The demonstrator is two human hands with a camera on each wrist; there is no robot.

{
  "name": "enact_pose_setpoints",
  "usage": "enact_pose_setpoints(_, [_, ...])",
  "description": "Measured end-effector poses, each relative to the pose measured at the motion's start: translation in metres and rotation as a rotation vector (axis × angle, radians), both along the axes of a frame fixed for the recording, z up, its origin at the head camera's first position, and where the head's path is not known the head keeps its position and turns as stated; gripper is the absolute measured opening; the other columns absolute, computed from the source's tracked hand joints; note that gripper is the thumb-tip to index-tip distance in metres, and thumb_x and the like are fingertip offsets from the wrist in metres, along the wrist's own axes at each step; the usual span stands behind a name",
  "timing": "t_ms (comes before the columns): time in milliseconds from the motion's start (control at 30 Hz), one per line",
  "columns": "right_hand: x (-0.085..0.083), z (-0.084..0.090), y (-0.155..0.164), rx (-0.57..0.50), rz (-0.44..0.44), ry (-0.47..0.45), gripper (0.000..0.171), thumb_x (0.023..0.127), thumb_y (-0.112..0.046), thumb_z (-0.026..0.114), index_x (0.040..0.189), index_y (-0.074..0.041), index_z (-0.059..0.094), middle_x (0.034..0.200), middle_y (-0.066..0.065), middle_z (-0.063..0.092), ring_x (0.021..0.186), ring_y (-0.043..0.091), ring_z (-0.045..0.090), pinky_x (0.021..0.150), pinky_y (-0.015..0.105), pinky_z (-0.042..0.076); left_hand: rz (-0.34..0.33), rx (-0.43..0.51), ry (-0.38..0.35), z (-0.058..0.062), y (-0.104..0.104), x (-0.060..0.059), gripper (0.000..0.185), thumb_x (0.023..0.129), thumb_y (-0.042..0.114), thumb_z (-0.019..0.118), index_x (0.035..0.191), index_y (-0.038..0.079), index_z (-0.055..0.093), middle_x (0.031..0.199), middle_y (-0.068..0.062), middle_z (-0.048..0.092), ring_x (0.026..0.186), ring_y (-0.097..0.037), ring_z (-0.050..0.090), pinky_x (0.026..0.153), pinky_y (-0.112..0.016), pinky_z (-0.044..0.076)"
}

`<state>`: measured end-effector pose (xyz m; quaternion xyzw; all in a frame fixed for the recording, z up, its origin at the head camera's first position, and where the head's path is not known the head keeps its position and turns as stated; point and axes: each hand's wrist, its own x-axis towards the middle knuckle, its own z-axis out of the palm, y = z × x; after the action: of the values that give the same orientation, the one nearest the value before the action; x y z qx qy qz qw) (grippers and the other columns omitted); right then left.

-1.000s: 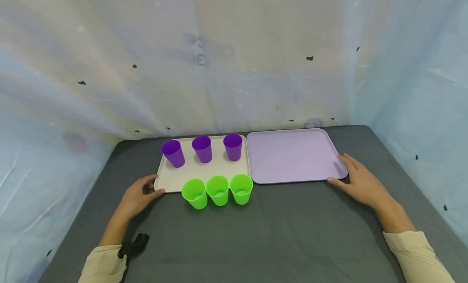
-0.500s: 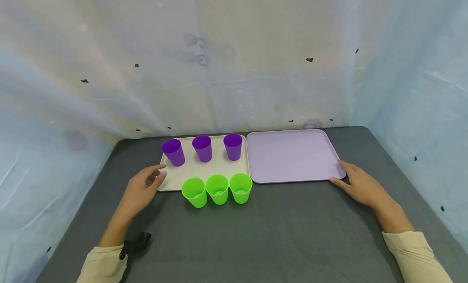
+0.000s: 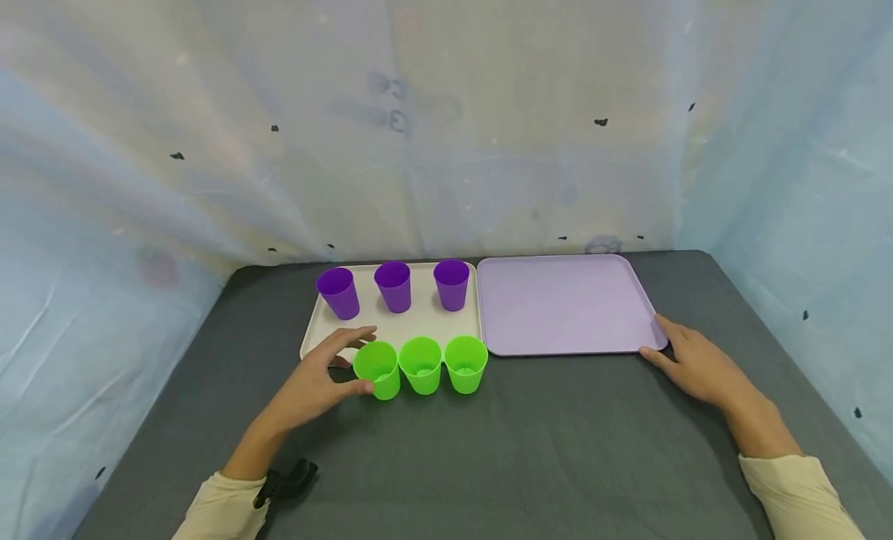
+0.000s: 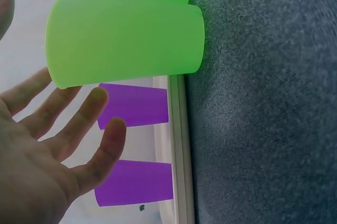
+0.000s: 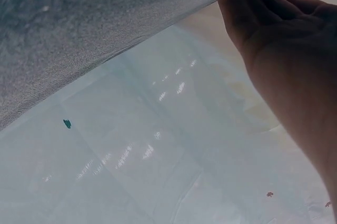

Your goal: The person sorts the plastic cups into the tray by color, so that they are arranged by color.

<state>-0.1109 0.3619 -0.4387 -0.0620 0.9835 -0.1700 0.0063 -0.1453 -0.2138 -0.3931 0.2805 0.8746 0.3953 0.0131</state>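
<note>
Three green cups stand in a row on the grey table just in front of the white tray [image 3: 425, 321]. My left hand [image 3: 347, 362] is spread open around the leftmost green cup [image 3: 377, 368], thumb near its base, fingers by its rim. In the left wrist view the straight fingers [image 4: 79, 121] stand a little apart from that green cup [image 4: 126, 42]. Three purple cups [image 3: 394, 286] stand along the tray's far edge. My right hand [image 3: 687, 358] rests flat on the table at the near right corner of the lilac tray [image 3: 565, 304].
The lilac tray lies bare to the right of the white tray, their edges touching. A pale plastic sheet [image 3: 446, 137] walls the table at the back and both sides. A small black clip [image 3: 286, 480] sits at my left cuff. Grey table [image 3: 530, 455] stretches toward me.
My left hand left the white tray's near left corner and moved right to the leftmost green cup. The right hand stayed at the lilac tray's corner.
</note>
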Motion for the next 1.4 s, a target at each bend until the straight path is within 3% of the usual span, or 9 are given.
enact_pose_setpoints(167, [-0.001,0.004,0.002,-0.004,0.018,0.035,0.079,0.1,-0.043,0.057,0.15,0.013,0.03,0.144,0.039,0.042,0.13,0.056,0.043,0.103,0.066,0.035,0.001,-0.052,0.026,0.001,0.005,0.001,0.083,0.079,0.032,0.085,0.15,0.025,0.042,0.136,0.002,0.056,0.123,-0.017,0.052,0.088,-0.037,0.051])
enact_pose_setpoints(267, [0.0,0.005,0.005,-0.001,0.022,0.043,0.079,0.1,-0.042,0.057,0.15,0.012,0.03,0.144,0.039,0.043,0.13,0.056,0.043,0.103,0.066,0.035,0.019,-0.068,0.017,-0.001,0.008,0.002,0.085,0.079,0.037,0.084,0.151,0.023,0.041,0.135,0.001,0.057,0.124,-0.017,0.052,0.089,-0.04,0.051])
enact_pose_setpoints(667, [0.002,0.003,0.007,-0.01,0.05,0.03,0.079,0.1,-0.043,0.058,0.151,0.01,0.029,0.146,0.037,0.042,0.132,0.055,0.042,0.104,0.066,0.034,0.049,-0.064,-0.071,-0.009,0.008,0.001,0.076,0.081,0.04,0.081,0.145,0.017,0.048,0.14,0.0,0.056,0.124,-0.02,0.055,0.094,-0.045,0.052])
enact_pose_setpoints(800, [0.004,0.0,0.006,-0.014,0.053,0.018,0.079,0.1,-0.043,0.058,0.152,0.009,0.029,0.147,0.036,0.041,0.133,0.055,0.041,0.104,0.066,0.034,0.055,-0.041,-0.071,-0.01,0.007,0.003,0.072,0.08,0.039,0.083,0.141,0.017,0.052,0.136,0.0,0.06,0.115,-0.018,0.059,0.09,-0.043,0.054])
enact_pose_setpoints(1033, [0.003,-0.001,0.004,-0.005,0.041,0.007,0.08,0.1,-0.044,0.056,0.152,0.01,0.028,0.147,0.037,0.04,0.133,0.055,0.04,0.105,0.067,0.033,0.085,-0.045,-0.015,-0.001,0.0,0.001,0.071,0.077,0.038,0.085,0.139,0.021,0.055,0.133,0.002,0.062,0.11,-0.015,0.061,0.086,-0.032,0.055])
enact_pose_setpoints(1267, [0.001,-0.002,0.004,0.006,0.035,-0.007,0.081,0.101,-0.046,0.055,0.153,0.009,0.026,0.148,0.038,0.038,0.133,0.056,0.039,0.105,0.067,0.032,0.108,-0.011,-0.016,0.007,-0.002,0.002,0.071,0.078,0.034,0.086,0.139,0.016,0.055,0.133,0.0,0.061,0.116,-0.017,0.059,0.09,-0.041,0.056])
enact_pose_setpoints(1400, [0.001,-0.002,0.003,0.004,0.037,-0.014,0.081,0.101,-0.046,0.055,0.153,0.008,0.025,0.148,0.038,0.038,0.134,0.056,0.039,0.105,0.067,0.032,0.1,0.023,-0.024,0.007,-0.002,0.003,0.069,0.079,0.031,0.085,0.139,0.018,0.055,0.131,0.002,0.061,0.115,-0.015,0.057,0.092,-0.038,0.055])
